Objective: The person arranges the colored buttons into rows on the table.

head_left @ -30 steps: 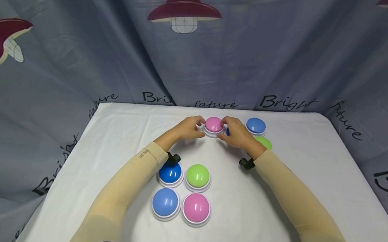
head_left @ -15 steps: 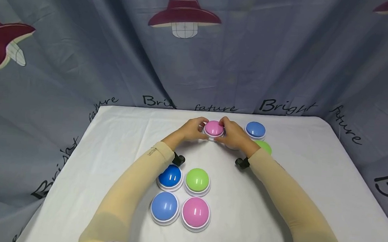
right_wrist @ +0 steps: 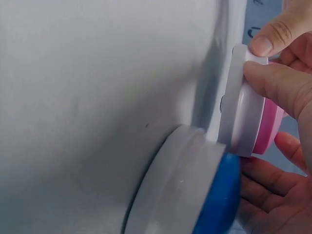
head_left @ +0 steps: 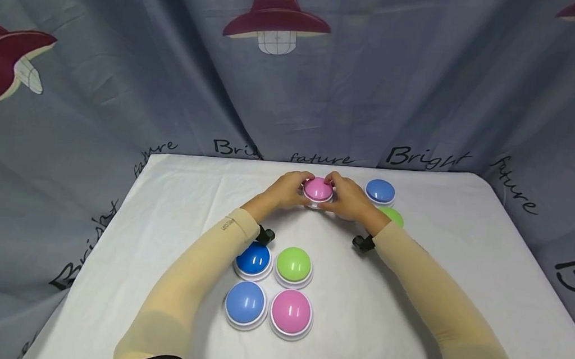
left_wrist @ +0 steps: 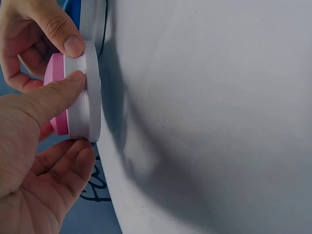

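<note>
A pink dome push button (head_left: 318, 188) with a white round base is between both hands near the table's far edge. My left hand (head_left: 286, 189) grips its left side, thumb on the white base and fingers round the far side. From the right, my right hand (head_left: 348, 198) pinches the same base, its thumb (right_wrist: 278, 80) close to the left thumb (right_wrist: 275, 39). In the left wrist view, the base (left_wrist: 85, 107) is held just over the white cloth, with a shadow beside it. A dark blue push button (right_wrist: 219, 195) stands under my right hand, mostly hidden in the head view.
Closer to me sit a dark blue button (head_left: 253, 259), a green one (head_left: 294, 264), a light blue one (head_left: 245, 302) and a pink one (head_left: 291, 311) in a square. Right of my right hand are another light blue button (head_left: 380, 191) and a partly covered green one (head_left: 392, 216).
My left hand has moved right and its fingers have come onto the pink button. My right hand has drawn in closer round it, covering the dark blue button beside it.
</note>
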